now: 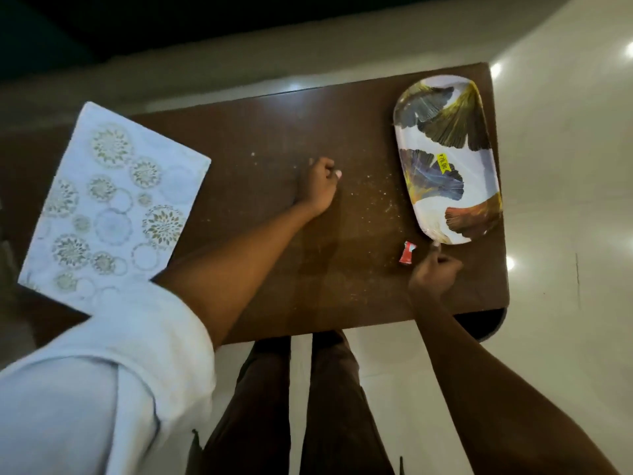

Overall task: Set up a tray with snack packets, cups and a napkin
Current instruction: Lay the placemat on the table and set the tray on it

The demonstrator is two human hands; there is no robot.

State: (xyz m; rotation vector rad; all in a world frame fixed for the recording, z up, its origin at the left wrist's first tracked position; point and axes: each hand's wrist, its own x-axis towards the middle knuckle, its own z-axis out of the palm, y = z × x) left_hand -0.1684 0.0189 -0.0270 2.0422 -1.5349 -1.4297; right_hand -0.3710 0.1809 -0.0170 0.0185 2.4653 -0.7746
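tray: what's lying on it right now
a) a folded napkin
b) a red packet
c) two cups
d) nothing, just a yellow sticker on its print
d: the tray shows only its leaf print and a yellow sticker, while the small red packet lies on the table beside the tray's near end.

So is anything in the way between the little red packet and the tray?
Nothing visible. The red packet lies just beside the near end of the tray, with the right hand next to it.
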